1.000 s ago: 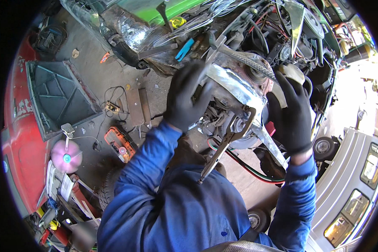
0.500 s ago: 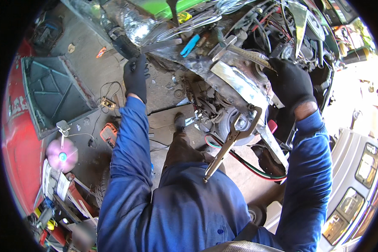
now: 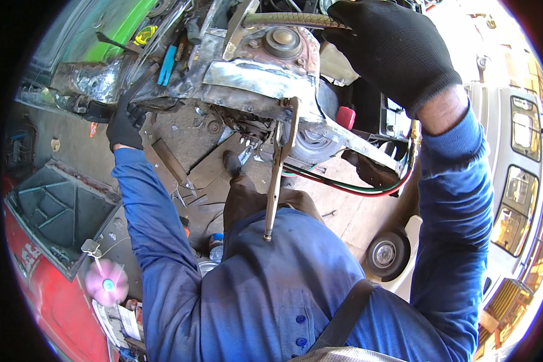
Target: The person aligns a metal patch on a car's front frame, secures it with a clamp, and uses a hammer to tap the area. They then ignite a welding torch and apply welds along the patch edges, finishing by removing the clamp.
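My right hand [image 3: 398, 57], in a black glove, is closed round the handle of a hammer [image 3: 283, 20]. The hammer's long narrow head is over the bare metal panel near the round strut mount [image 3: 282, 42]. My left hand [image 3: 125, 127], also gloved, has its fingers curled round the lower end of a flat metal bar [image 3: 143, 83], beside the dented bodywork [image 3: 90, 79]. Locking C-clamp pliers [image 3: 279, 163] grip the edge of the shiny patch panel [image 3: 253, 77], and their handles hang toward my body.
Blue-handled pliers [image 3: 167, 65] and a yellow tape measure [image 3: 145, 35] lie on the bodywork. Red and green hoses [image 3: 344, 188] run below the panel. A red car [image 3: 60, 295], a dark framed panel [image 3: 60, 211] and a pink fan [image 3: 107, 282] are at left; a pale van [image 3: 516, 175] stands right.
My view has swung right, so the car's front appears shifted left. My right hand and the hammer appear higher and nearer. My left hand stays on the bar, which now points more steeply upward.
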{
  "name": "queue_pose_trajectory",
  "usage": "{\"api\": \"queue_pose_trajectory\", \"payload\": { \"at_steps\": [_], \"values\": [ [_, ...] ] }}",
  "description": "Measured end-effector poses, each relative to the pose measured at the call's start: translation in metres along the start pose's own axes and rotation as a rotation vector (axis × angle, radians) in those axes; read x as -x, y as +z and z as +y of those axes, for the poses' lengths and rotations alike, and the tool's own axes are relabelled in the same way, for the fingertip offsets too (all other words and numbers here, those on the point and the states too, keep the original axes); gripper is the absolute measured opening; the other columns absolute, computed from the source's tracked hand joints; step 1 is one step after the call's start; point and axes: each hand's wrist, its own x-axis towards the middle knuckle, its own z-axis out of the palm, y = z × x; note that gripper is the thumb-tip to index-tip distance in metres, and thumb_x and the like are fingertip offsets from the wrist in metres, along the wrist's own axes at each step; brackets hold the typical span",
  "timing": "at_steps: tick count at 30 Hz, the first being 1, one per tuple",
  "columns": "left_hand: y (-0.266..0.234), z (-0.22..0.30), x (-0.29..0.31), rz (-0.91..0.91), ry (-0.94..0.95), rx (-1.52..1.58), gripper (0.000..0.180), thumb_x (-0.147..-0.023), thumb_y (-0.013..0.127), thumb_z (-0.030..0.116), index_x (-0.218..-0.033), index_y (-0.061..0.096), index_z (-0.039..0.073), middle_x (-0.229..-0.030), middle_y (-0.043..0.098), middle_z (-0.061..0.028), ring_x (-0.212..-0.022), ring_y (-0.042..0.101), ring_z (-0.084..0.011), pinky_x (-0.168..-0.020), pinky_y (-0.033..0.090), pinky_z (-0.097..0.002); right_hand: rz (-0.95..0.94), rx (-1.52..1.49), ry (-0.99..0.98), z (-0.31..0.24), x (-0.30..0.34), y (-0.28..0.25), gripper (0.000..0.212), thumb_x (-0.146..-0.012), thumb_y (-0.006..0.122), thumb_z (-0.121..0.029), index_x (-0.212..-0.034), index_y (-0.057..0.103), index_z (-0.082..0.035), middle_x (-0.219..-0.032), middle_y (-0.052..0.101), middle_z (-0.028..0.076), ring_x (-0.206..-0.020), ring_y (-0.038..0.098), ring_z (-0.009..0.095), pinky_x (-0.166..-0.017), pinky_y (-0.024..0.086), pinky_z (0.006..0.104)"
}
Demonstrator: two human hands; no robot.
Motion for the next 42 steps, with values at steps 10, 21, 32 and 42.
{"api": "queue_pose_trajectory", "payload": {
  "at_steps": [10, 21, 32, 42],
  "values": [
    [-0.022, 0.011, 0.043, -0.035, 0.066, 0.002, 0.038, -0.106, 0.072, 0.036, -0.129, 0.07, 0.005, -0.12, 0.076, -0.0118, -0.102, 0.077, -0.0239, -0.088, 0.063, -0.0393, 0.311, -0.314, -0.003, 0.022, 0.111, 0.06, 0.035, -0.103, 0.076, -0.023, -0.129, 0.074, 0.0, -0.099, 0.079, 0.012, -0.082, 0.074, 0.022, -0.075, 0.058, 0.0328],
    [-0.034, 0.039, 0.194, -0.008, 0.416, 0.012, 0.035, -0.11, 0.068, 0.028, -0.13, 0.062, 0.0, -0.114, 0.076, -0.0203, -0.099, 0.077, -0.03, -0.087, 0.065, -0.0435, 0.164, -1.538, 0.648, 0.036, 0.242, 0.112, 0.035, -0.111, 0.067, -0.023, -0.136, 0.073, 0.0, -0.083, 0.065, -0.001, -0.066, 0.056, 0.003, -0.057, 0.045, 0.0217],
    [0.08, 0.079, 0.346, -0.191, 0.757, -0.092, 0.038, -0.114, 0.057, 0.034, -0.132, 0.059, 0.0, -0.118, 0.072, -0.0219, -0.102, 0.077, -0.033, -0.085, 0.066, -0.0437, 0.07, -1.672, 0.558, 0.058, 0.31, 0.132, 0.04, -0.107, 0.07, -0.023, -0.137, 0.071, 0.005, -0.087, 0.067, 0.003, -0.067, 0.059, 0.006, -0.06, 0.048, 0.0236],
    [0.205, 0.056, 0.319, -0.284, 0.521, -0.357, 0.031, -0.105, 0.073, 0.025, -0.117, 0.073, -0.004, -0.088, 0.08, -0.0115, -0.067, 0.076, -0.0144, -0.054, 0.052, -0.0239, 0.079, -1.632, 0.708, 0.051, 0.281, 0.126, 0.034, -0.108, 0.068, -0.019, -0.135, 0.073, 0.002, -0.084, 0.065, 0.0, -0.067, 0.058, 0.005, -0.06, 0.048, 0.0233]
  ]
}}
